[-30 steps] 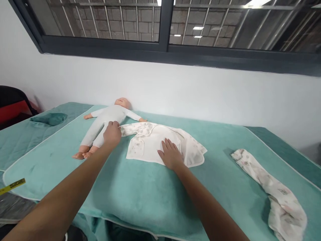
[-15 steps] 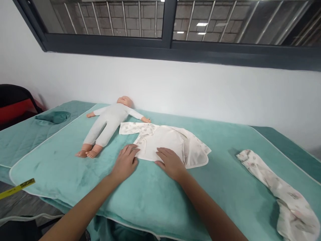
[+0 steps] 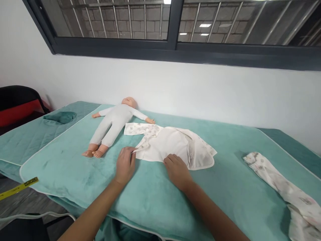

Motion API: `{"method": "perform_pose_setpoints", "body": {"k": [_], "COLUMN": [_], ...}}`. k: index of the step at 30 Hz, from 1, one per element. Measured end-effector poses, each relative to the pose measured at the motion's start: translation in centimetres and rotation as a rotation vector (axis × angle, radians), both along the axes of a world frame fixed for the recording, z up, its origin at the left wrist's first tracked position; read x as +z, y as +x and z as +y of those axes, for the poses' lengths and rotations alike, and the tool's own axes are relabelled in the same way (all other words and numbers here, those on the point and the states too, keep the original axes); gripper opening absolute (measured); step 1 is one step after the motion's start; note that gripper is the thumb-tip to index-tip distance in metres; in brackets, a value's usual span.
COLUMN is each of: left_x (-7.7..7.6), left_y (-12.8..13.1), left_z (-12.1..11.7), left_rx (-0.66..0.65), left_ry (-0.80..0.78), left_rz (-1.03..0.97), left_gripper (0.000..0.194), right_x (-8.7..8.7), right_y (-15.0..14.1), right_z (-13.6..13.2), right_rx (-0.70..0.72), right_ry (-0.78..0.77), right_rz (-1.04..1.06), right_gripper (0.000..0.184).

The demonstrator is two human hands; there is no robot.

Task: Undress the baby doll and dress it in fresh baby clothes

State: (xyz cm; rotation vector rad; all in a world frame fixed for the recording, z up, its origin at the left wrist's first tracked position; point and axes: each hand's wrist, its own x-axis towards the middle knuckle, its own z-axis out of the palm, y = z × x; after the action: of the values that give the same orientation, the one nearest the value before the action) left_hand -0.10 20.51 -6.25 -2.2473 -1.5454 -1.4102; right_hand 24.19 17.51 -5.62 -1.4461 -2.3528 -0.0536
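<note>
The doll (image 3: 118, 115) lies left of the shirt (image 3: 168, 144).

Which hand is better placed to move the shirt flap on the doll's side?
Probably the left hand: it seems to pinch the edge of that flap, while the right hand is farther off, at the bottom of the shirt.

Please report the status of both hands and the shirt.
Left hand pinching shirt edge. Right hand at bottom edge. Shirt lies open. Doll close beside its sleeve.
</note>
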Motion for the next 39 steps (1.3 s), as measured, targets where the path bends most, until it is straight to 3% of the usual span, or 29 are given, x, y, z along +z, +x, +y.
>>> {"method": "perform_pose_setpoints", "body": {"k": [3, 8, 14, 18, 24, 29, 35, 39], "left_x": [0.0, -0.2, -0.8, -1.1, -0.7, -0.8, -1.7, -1.2], "left_y": [0.1, 0.2, 0.0, 0.2, 0.8, 0.6, -0.1, 0.2], "left_z": [-0.4, -0.8, -1.0, -0.9, 0.0, 0.1, -0.2, -0.3], "left_rx": [-0.007, -0.042, -0.075, -0.131, -0.069, -0.041, 0.010, 0.003], "left_ry": [0.053, 0.052, 0.016, -0.009, -0.151, -0.186, -0.041, -0.060], "left_rz": [0.029, 0.115, 0.170, 0.253, 0.327, 0.304, 0.099, 0.197], "left_gripper": [0.010, 0.009, 0.015, 0.010, 0.023, 0.022, 0.025, 0.026], "right_x": [0.6, 1.1, 0.1, -0.4, -0.5, -0.7, -1.0, -0.9], "right_y": [0.1, -2.1, -5.9, -5.8, -1.8, -1.1, -2.2, -2.3], "right_z": [0.6, 5.0, 12.0, 14.6, 15.6, 15.2, 14.8, 14.7], "right_rx": [0.031, -0.230, -0.362, -0.466, -0.575, -0.566, -0.523, -0.503], "right_ry": [-0.180, -0.614, -0.643, -0.562, -0.355, -0.287, -0.284, -0.302], "right_rz": [0.194, 0.959, 1.223, 1.227, 1.041, 0.848, 0.728, 0.733], "right_gripper": [0.020, 0.016, 0.044, 0.047, 0.043, 0.035, 0.033, 0.028]}}
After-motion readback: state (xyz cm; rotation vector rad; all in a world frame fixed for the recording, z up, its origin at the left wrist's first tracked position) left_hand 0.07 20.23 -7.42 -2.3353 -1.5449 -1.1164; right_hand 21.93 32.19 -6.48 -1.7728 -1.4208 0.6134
